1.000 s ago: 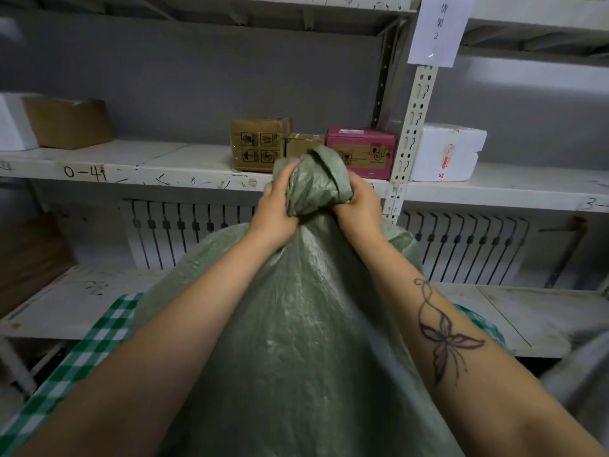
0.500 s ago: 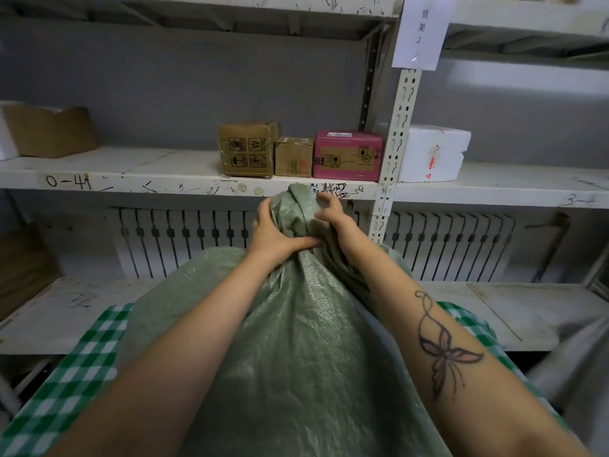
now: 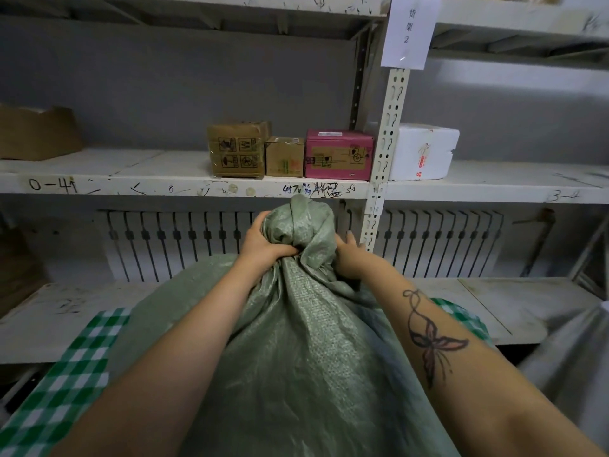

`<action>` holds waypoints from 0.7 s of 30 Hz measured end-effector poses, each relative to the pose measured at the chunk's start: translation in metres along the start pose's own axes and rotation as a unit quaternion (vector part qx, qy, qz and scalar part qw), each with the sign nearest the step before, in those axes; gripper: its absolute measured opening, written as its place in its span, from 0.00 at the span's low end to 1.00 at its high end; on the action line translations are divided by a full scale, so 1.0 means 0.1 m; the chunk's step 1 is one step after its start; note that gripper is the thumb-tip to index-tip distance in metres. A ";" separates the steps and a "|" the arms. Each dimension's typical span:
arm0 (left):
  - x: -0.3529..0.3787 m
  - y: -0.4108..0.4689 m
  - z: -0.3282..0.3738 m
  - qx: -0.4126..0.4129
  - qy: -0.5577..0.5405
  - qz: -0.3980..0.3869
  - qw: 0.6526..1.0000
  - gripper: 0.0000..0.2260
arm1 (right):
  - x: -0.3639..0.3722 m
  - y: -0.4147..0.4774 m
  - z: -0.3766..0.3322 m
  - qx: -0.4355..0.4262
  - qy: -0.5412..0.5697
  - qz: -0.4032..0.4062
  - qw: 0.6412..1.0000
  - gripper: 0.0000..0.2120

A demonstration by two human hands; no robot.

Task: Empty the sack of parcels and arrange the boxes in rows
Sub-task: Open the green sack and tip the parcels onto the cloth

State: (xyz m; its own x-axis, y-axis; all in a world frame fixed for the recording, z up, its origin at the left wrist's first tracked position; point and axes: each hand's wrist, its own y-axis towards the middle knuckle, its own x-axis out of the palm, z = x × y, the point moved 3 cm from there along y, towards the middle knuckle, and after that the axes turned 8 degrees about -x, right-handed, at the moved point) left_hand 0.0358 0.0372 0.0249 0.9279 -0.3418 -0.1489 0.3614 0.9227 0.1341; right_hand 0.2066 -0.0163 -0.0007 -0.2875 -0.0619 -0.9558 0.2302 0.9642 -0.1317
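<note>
Both grasp the sack [image 3: 296, 341]: left fingers [image 3: 280, 250] clench under its bunched top, right fingers [image 3: 351, 240] apparently pinch folds; I'd loosen gently, not yank.

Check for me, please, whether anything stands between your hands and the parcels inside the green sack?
Yes: the bunched neck of the green sack is closed. The left hand grips it; the right hand is at its right side. The woven fabric covers the contents, and no parcel shows.
</note>
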 end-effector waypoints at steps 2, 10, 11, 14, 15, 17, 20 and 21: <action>0.01 0.00 0.00 0.002 -0.011 -0.023 1.000 0.30 | 0.08 -0.01 -0.10 -0.028 -0.019 -0.008 0.999 0.27; -0.05 0.08 0.25 0.023 -0.113 -0.004 0.993 0.33 | -0.28 -0.16 -0.30 -0.029 0.238 0.255 0.937 0.15; -0.07 0.10 0.37 0.034 -0.136 -0.006 0.990 0.34 | -0.41 -0.16 -0.32 -0.039 0.282 0.300 0.911 0.16; -0.12 0.16 0.52 0.062 -0.152 -0.007 0.986 0.36 | -0.59 -0.18 -0.38 -0.064 0.320 0.343 0.881 0.18; -0.13 0.17 0.48 0.057 -0.127 -0.005 0.990 0.36 | -0.55 -0.19 -0.39 -0.059 0.313 0.323 0.891 0.18; -0.13 0.14 0.39 0.034 -0.091 -0.004 0.995 0.37 | -0.41 -0.16 -0.35 -0.046 0.296 0.285 0.911 0.16; -0.18 0.18 0.49 0.044 -0.093 0.002 0.995 0.38 | -0.50 -0.14 -0.29 -0.066 0.334 0.334 0.879 0.16; -0.19 0.21 0.56 0.058 -0.087 -0.004 0.994 0.39 | -0.57 -0.13 -0.29 -0.075 0.354 0.338 0.869 0.17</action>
State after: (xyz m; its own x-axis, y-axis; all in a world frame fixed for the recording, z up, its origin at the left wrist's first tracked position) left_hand 0.0311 0.0529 0.0857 0.9230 -0.3844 0.0199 0.3679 0.8961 0.2482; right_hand 0.1932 -0.0179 0.0630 -0.6459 0.6547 -0.3926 0.4603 0.7443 0.4839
